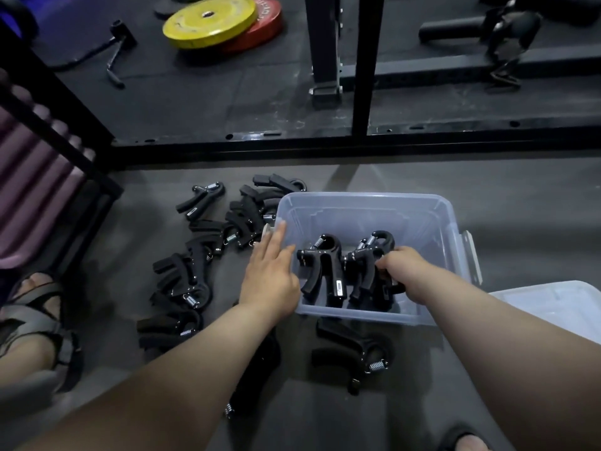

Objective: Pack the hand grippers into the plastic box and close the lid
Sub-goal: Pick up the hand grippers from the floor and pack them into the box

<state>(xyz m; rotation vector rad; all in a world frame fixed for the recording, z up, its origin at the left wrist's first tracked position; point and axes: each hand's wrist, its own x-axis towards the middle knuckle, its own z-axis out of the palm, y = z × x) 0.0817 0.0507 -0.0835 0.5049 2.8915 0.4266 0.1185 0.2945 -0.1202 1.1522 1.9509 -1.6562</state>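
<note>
clear plastic box (364, 197) on the gym floor (507, 190), its lid (559, 304) off beside the near right corner. many hand grippers (192, 278) lie loose along its left wall. left hand (271, 278), fingers straight, rests on the left rim; right hand (401, 271) clenches a gripper (377, 255) inside. upright, tangled stacking may stop the lid closing.

The plastic box (364, 196) is open on top with its far half free, while upright hand grippers (328, 268) and the right hand (401, 271) gripping one fill the near half. The left hand (273, 278) lies across the left rim, loose grippers (192, 278) crowd the floor just left of the box, and a single gripper (351, 348) lies before its near wall. Bare floor (390, 175) runs from the box to the rack's base bar (325, 148); the lid (559, 304) lies by the right corner.
</note>
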